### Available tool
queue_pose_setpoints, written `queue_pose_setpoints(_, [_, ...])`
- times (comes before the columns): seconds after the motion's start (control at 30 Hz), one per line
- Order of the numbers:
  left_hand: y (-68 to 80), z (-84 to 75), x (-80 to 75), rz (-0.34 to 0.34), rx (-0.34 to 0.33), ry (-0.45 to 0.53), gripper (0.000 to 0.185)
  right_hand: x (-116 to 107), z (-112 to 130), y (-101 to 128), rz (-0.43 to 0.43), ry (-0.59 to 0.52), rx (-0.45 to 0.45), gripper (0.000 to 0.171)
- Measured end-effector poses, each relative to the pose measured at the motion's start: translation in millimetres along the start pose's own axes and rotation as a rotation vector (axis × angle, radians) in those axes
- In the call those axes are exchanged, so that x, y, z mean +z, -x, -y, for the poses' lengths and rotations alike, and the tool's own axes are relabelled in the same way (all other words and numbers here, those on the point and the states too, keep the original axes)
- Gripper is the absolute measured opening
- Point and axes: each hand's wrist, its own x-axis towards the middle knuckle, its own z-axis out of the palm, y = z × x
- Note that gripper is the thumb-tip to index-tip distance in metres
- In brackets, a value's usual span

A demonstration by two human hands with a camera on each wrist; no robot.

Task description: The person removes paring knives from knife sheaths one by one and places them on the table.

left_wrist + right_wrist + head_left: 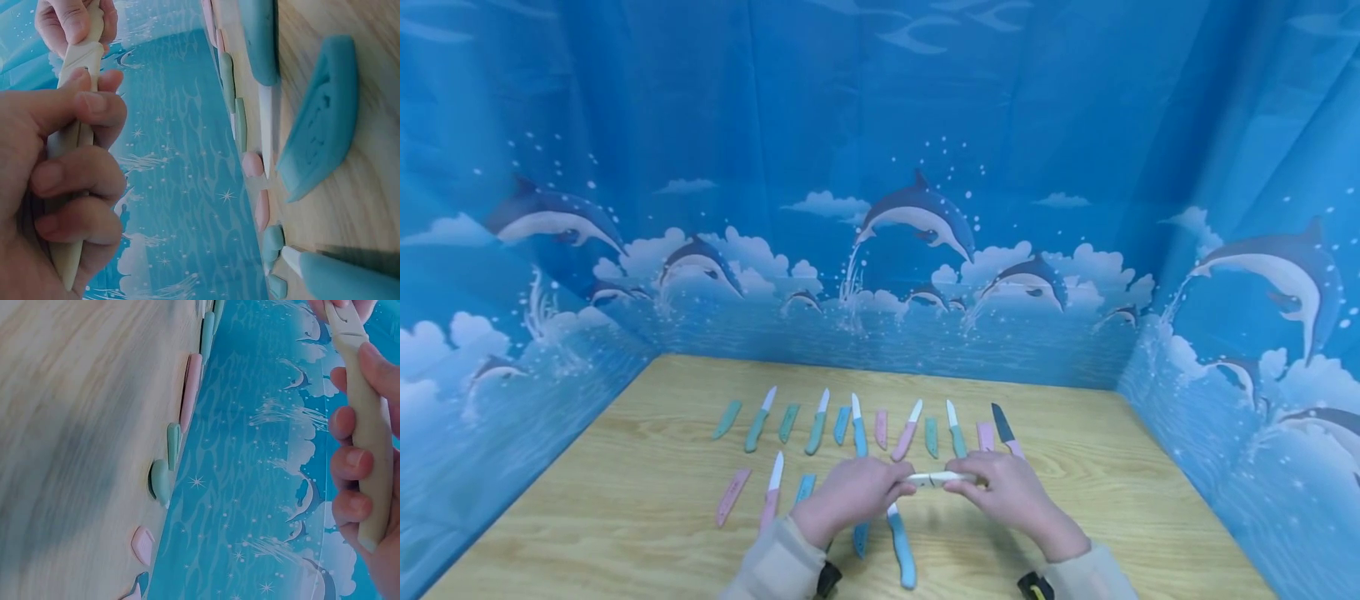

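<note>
A cream-coloured paring knife is held level above the table between both hands, its blade inside a matching cream sheath. My left hand grips the sheath, fingers curled round it. My right hand holds the knife's handle with its thumb along one side and fingers wrapped round the other. Sheath and handle meet at a thin seam, and the blade is hidden. Below the hands lie a blue-handled knife with its white blade pointing away and a blue sheath, partly covered by the left forearm.
Behind the hands, a row of bare knives and sheaths in green, blue and pink crosses the wooden table. A dark-bladed knife lies at its right end. Front left are a pink sheath and pink knife. Dolphin-print curtains surround the table.
</note>
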Motion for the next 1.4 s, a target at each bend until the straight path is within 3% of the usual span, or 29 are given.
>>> queue_pose_setpoints(1.4, [-0.6, 2.7, 2.0, 0.026, -0.020, -0.006, 0.022, -4.6, -5.8, 0.5, 0.043, -0.014, 0.041, 0.034])
